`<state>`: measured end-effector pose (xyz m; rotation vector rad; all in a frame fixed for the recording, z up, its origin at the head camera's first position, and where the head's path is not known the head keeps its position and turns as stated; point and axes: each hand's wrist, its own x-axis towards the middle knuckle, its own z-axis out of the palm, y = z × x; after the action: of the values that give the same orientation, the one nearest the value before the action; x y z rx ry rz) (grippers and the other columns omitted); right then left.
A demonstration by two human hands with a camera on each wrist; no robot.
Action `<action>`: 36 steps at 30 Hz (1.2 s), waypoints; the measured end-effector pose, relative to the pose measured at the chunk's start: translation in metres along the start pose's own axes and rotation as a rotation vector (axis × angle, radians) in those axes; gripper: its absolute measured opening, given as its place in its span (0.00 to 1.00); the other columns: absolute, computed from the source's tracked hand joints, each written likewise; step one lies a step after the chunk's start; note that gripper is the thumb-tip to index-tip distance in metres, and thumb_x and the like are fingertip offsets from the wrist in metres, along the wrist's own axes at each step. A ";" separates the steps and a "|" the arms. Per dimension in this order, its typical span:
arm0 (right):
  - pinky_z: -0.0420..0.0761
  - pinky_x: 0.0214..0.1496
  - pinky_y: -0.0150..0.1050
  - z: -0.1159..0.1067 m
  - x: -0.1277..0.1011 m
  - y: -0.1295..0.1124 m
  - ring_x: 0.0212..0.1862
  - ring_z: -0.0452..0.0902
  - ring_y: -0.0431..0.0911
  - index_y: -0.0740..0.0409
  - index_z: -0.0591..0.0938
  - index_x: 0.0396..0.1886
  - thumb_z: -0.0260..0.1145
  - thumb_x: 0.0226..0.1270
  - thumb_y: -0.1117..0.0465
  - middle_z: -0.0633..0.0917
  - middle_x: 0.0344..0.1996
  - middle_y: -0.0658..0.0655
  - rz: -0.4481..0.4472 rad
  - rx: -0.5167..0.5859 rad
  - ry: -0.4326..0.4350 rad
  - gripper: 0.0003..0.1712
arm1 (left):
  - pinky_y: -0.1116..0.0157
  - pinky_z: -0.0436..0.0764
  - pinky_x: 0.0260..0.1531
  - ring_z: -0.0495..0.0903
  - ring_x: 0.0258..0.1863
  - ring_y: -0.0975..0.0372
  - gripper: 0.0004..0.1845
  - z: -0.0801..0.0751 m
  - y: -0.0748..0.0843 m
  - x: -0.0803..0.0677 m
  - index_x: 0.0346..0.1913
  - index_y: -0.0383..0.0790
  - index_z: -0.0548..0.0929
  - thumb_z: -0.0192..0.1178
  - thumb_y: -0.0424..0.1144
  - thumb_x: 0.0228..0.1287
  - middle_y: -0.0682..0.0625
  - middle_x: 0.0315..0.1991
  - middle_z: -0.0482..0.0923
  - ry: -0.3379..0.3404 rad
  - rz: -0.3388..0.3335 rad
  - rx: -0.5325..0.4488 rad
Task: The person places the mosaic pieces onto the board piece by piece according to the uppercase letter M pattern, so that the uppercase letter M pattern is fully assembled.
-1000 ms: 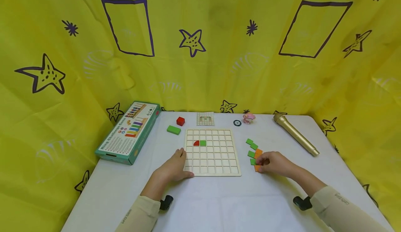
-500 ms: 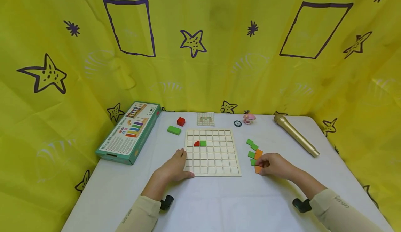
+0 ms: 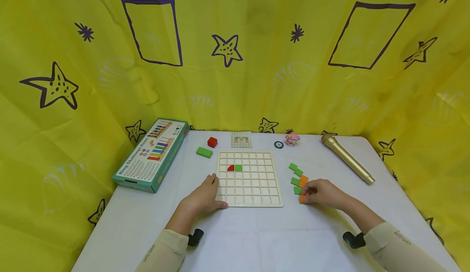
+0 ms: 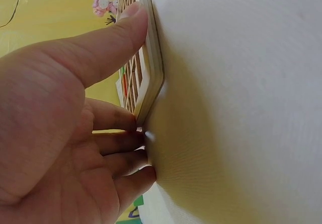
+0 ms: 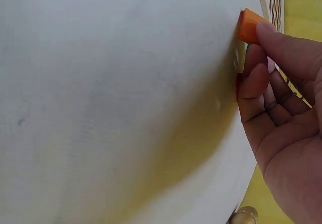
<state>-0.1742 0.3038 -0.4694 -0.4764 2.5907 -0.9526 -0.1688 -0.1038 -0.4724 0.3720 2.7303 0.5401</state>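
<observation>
A pale wooden grid board (image 3: 249,186) lies mid-table, with a red quarter-round tile (image 3: 231,168) and a green square tile (image 3: 238,168) side by side in its cells. My left hand (image 3: 202,195) is at its near-left corner. In the left wrist view the thumb (image 4: 118,35) rests on the front edge while the fingers touch the left side. My right hand (image 3: 324,193) pinches an orange tile (image 5: 250,26); the thumb shows on it, the fingers curl beside it. A small red bit (image 5: 239,81) shows by those fingers, mostly hidden. Green tiles (image 3: 295,181) and another orange tile (image 3: 303,180) lie close by.
Behind the board lies a grid-pattern card (image 3: 241,140). A red cube (image 3: 212,142), green block (image 3: 204,152) and game box (image 3: 151,155) are at left. A round disc (image 3: 278,144), pink figure (image 3: 292,139) and gold microphone (image 3: 346,158) are at back right.
My right hand stays at the tiles; the nearest orange tile has shifted slightly toward the front and less of it shows now. The left hand and the board keep their places.
</observation>
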 end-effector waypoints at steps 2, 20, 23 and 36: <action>0.76 0.34 0.33 -0.001 0.003 -0.001 0.34 0.74 0.46 0.56 0.84 0.35 0.74 0.62 0.65 0.82 0.31 0.49 0.010 0.017 -0.006 0.05 | 0.52 0.61 0.72 0.51 0.77 0.45 0.56 -0.001 0.000 0.000 0.76 0.24 0.56 0.74 0.54 0.57 0.34 0.78 0.51 0.000 -0.005 0.001; 0.79 0.36 0.39 -0.023 0.055 -0.015 0.35 0.76 0.48 0.59 0.85 0.38 0.72 0.66 0.62 0.83 0.32 0.52 0.049 0.078 0.017 0.05 | 0.52 0.60 0.72 0.50 0.78 0.45 0.56 -0.001 -0.001 0.000 0.76 0.24 0.55 0.73 0.54 0.57 0.34 0.78 0.51 -0.001 0.003 0.005; 0.80 0.39 0.39 -0.024 0.065 -0.020 0.35 0.76 0.47 0.60 0.85 0.39 0.72 0.66 0.62 0.84 0.33 0.52 0.032 0.077 0.022 0.07 | 0.52 0.60 0.72 0.50 0.78 0.45 0.56 -0.001 -0.001 0.000 0.76 0.23 0.56 0.73 0.54 0.58 0.33 0.78 0.51 0.000 0.009 0.004; 0.85 0.46 0.42 -0.025 0.102 -0.047 0.37 0.81 0.47 0.63 0.85 0.41 0.70 0.67 0.66 0.86 0.34 0.54 0.009 0.139 -0.005 0.06 | 0.52 0.61 0.72 0.51 0.77 0.44 0.55 -0.001 0.001 -0.001 0.75 0.23 0.56 0.73 0.54 0.57 0.33 0.77 0.52 -0.003 0.014 0.002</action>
<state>-0.2660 0.2415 -0.4405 -0.4284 2.4982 -1.1176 -0.1685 -0.1037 -0.4705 0.3925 2.7273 0.5399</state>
